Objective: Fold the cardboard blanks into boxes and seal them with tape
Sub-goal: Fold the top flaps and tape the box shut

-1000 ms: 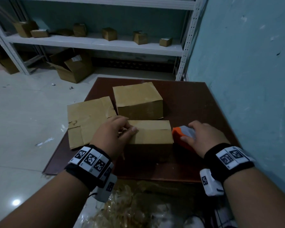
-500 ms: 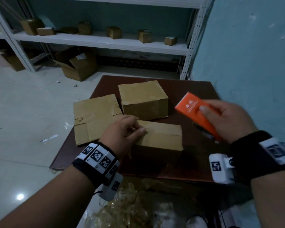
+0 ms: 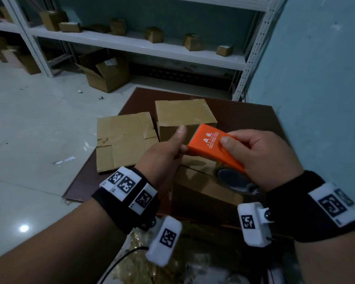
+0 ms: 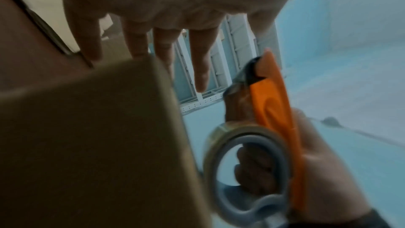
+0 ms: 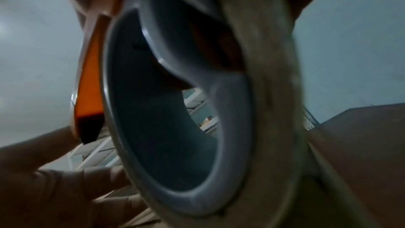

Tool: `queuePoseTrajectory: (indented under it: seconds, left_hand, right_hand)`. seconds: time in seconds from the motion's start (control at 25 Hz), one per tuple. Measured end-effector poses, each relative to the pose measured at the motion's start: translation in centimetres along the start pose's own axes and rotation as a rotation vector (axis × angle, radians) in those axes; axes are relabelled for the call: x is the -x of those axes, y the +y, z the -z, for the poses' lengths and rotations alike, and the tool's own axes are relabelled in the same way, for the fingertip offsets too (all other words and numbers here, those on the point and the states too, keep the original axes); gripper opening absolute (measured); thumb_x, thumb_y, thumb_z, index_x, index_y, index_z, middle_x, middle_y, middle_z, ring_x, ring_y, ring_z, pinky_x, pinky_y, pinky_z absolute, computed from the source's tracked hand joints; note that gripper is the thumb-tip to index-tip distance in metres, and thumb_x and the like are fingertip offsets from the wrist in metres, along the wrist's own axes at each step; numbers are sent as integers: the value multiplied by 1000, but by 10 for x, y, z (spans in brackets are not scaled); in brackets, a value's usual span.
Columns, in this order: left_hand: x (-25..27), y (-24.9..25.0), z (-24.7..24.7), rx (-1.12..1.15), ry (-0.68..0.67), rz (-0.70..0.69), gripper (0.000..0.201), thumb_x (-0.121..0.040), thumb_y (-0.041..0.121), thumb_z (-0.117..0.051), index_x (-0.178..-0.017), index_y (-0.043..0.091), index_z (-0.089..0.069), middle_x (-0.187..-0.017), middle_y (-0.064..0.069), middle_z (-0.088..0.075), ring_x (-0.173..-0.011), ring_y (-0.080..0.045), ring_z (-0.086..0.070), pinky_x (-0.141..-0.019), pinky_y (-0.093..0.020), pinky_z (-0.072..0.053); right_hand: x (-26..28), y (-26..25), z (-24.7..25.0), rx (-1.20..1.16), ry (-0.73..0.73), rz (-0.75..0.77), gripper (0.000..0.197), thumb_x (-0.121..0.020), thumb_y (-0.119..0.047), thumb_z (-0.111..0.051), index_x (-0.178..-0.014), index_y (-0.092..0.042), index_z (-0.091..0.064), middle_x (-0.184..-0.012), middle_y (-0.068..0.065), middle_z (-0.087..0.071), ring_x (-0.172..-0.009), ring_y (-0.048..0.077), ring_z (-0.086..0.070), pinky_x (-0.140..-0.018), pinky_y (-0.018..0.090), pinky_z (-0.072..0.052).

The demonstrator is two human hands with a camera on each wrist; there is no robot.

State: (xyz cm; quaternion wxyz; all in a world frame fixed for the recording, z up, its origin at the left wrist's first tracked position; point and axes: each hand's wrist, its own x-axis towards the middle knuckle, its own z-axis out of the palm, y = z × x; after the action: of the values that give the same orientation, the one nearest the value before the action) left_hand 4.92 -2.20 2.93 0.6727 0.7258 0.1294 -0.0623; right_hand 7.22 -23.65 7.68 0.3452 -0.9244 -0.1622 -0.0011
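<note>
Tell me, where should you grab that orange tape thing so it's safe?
Take the tape dispenser by its smooth orange back, coming from the rear as the right hand does. The front edge has saw teeth, and the grey ring underneath carries sticky tape, so a grip there would cut or stick.

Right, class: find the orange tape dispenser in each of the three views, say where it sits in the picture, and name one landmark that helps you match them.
Head: orange tape dispenser is centre-right, held by the right hand above the near box.
Left wrist: dispenser runs down the right half, tape roll at the lower end.
Right wrist: dispenser fills the frame; orange body at left, grey hub centre.
Shared landmark: the white shelving rack.
</note>
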Motion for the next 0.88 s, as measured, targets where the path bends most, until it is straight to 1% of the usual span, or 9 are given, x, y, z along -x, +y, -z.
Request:
queuePoseTrajectory:
  seconds: [0.08,0.16,0.24,0.36,0.44,0.56,0.64,0.76,0.88]
  left_hand:
    - [-4,-2,2,13,-39,-38,67,-64,96,-52,-84,38,-80,-107,-3,-78,-111,-27,-68,-109,-55,-43]
    - [-8,-6,4,121,-104,-19,69,-63,91,-65,-90,30,-82,-107,-4,-79,-111,-30,-70,-110,-56,-44]
    - [-8,-6,6,167,-135,-5,64,-65,84,-71,-85,25,-82,-105,-7,-79,-109,-31,-72,-109,-57,-46]
    - [-7,-5,7,98,-114,-37,49,-75,77,-66,-80,30,-81,-104,-6,-79,-111,-31,-70,-110,-57,-45]
    - [-4,-1,7,110,-70,-68,34,-93,54,-63,-85,28,-82,-103,-5,-79,-109,-23,-72,-99,-43,-52]
    - [4,3,4,223,-43,-128,25,-103,7,-51,-111,0,-73,-92,-9,-76,-78,-6,-73,-67,-17,-56]
    - [9,3,2,222,-103,-151,25,-101,1,-53,-121,-1,-67,-97,-8,-78,-84,-11,-75,-73,-21,-60]
    - [11,1,-3,147,-171,-168,32,-94,4,-66,-125,12,-63,-109,-3,-79,-103,-20,-75,-92,-39,-60]
    - [14,-1,-12,116,-158,-200,40,-87,9,-76,-125,14,-61,-105,0,-80,-99,-16,-76,-90,-37,-60]
  right_hand:
    - [0,-1,-2,23,-15,19,43,-90,-70,-48,-113,-41,-71,-92,-21,-69,-82,-5,-64,-70,22,-44]
    - [1,-4,-2,29,-17,23,55,-83,-75,-42,-117,-41,-69,-94,-24,-67,-83,-5,-63,-71,20,-43]
    - [1,-5,-1,28,-9,29,55,-81,-76,-40,-116,-43,-67,-93,-26,-65,-84,-6,-62,-70,18,-42]
    - [2,-5,-3,21,-14,23,48,-82,-75,-40,-113,-47,-64,-93,-26,-66,-83,-7,-63,-71,18,-43]
    - [0,-2,-3,7,6,15,36,-89,-71,-45,-106,-47,-65,-89,-23,-68,-85,-8,-63,-71,21,-44]
    - [-2,5,-2,-73,88,0,28,-100,-55,-54,-93,-37,-74,-81,-14,-72,-77,1,-66,-68,31,-48]
    - [-3,10,-2,-132,144,-26,30,-102,-49,-56,-90,-31,-77,-75,-4,-72,-68,13,-67,-67,40,-53]
    - [-4,11,-2,-234,173,-83,27,-103,-47,-57,-92,-32,-77,-71,14,-69,-67,35,-65,-70,50,-57]
    - [-3,9,0,-258,155,-98,28,-104,-46,-56,-93,-31,-76,-73,19,-69,-68,38,-65,-71,52,-57]
